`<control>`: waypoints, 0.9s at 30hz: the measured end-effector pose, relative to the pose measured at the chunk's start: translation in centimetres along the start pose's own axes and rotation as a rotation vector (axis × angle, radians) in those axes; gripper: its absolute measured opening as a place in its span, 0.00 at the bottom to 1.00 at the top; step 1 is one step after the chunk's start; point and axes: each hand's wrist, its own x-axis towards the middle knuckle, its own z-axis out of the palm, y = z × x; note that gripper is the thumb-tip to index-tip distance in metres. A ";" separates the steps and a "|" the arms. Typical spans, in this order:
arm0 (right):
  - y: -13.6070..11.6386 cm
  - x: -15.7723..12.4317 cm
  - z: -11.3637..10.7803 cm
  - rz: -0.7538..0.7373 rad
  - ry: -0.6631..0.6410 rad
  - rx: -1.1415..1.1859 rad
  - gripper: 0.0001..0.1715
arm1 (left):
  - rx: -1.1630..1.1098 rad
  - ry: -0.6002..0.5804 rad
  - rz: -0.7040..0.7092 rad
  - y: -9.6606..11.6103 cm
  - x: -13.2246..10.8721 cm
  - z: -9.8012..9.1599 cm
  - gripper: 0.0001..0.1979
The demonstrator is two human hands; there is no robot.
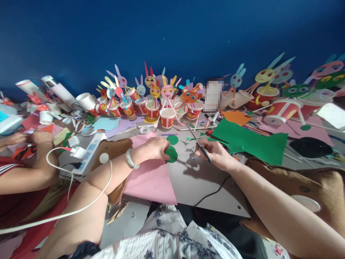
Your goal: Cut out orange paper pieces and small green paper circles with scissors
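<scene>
My left hand [159, 148] is closed, its fingertips pinching the edge of a green paper circle [171, 154] above the table. A second green paper circle [172, 139] shows just beyond it. In my right hand [214, 153] is a pair of scissors [198, 144] with black handles, the blades slanting up and to the left. The fingers partly hide the handles. Under my left forearm lies a sheet of pink paper [151, 180]. A large piece of green paper [248, 140] lies beyond my right hand.
Paper-cup figures [167, 117] with rabbit-like heads line the back, before a blue wall. At left are a power strip [90, 153] and a white cable [88, 205]. A co-worker's hands [40, 138] work at far left. A brown plush piece [304, 180] sits at right.
</scene>
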 end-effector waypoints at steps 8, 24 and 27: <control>-1.1 -0.3 0.9 0.016 -0.126 -0.025 0.34 | -0.218 0.360 0.193 0.5 2.0 3.0 0.36; -1.7 -1.0 1.8 -0.041 -0.318 0.044 0.30 | -0.866 0.429 0.180 2.0 2.6 4.2 0.16; -1.3 -1.1 1.6 -0.073 -0.232 0.071 0.27 | -1.147 0.436 0.008 1.8 2.7 3.7 0.18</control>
